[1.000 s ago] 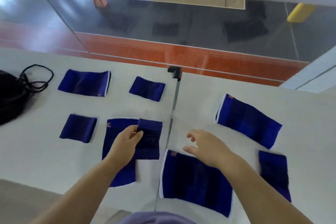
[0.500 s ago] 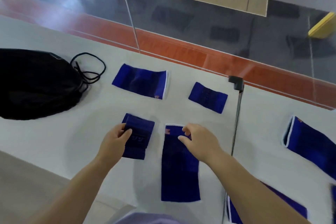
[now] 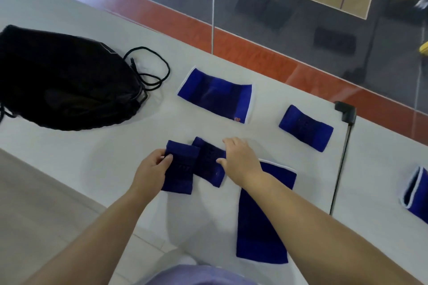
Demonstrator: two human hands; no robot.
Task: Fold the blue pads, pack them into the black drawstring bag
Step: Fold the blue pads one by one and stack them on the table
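Two small blue pads lie side by side at the table's near middle. My left hand (image 3: 154,170) grips the left small pad (image 3: 179,173) by its left edge. My right hand (image 3: 239,159) pinches the right small pad (image 3: 208,166), which tilts and partly tucks under the left one. A long blue pad (image 3: 259,222) lies under my right forearm. A wide blue pad with white trim (image 3: 215,95) rests further back, and another small pad (image 3: 305,127) to its right. The black drawstring bag (image 3: 62,78) lies at the left, cords looped beside it.
Part of another white-trimmed blue pad (image 3: 416,192) shows at the right edge. A black bracket and seam (image 3: 345,113) divide the white table (image 3: 92,157). A glass panel rises behind the table's far edge. The table's near-left edge drops to the floor.
The view swung left and the bag came fully into sight. My left hand carried its small pad left beside a second small pad; my right hand left the long pad and took that second one.
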